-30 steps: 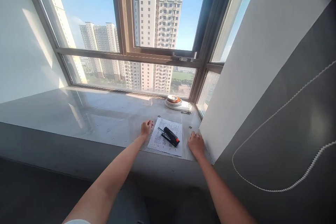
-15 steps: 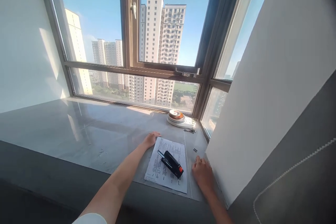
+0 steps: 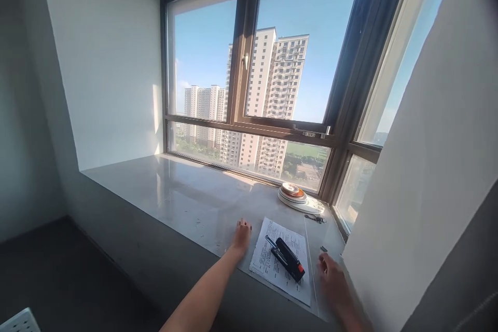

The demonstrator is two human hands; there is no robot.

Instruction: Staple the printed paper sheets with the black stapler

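Observation:
A black stapler (image 3: 287,259) with a red patch at one end lies slanted on a printed sheet of paper (image 3: 268,264). Just left of the sheet, my left hand (image 3: 241,236) rests on the grey window sill, its fingers loosely bent and slightly apart, holding nothing I can see. On the other side of the paper is my right hand (image 3: 330,274), fingers bent and a little blurred. Its fingertips are just in front of a small dark strip of staples (image 3: 323,249) on the sill, apparently not gripping it.
Toward the window corner stands a stack of round tape rolls (image 3: 291,193) on a white oval object (image 3: 313,206). Keys (image 3: 315,218) lie in front of it. A white wall (image 3: 420,155) closes off the right side, and the sill's front edge (image 3: 187,232) drops to the floor.
My view has swung left, so everything sits further right and lower. My left hand has drawn away from the paper's edge, and my right hand has moved closer to the staples.

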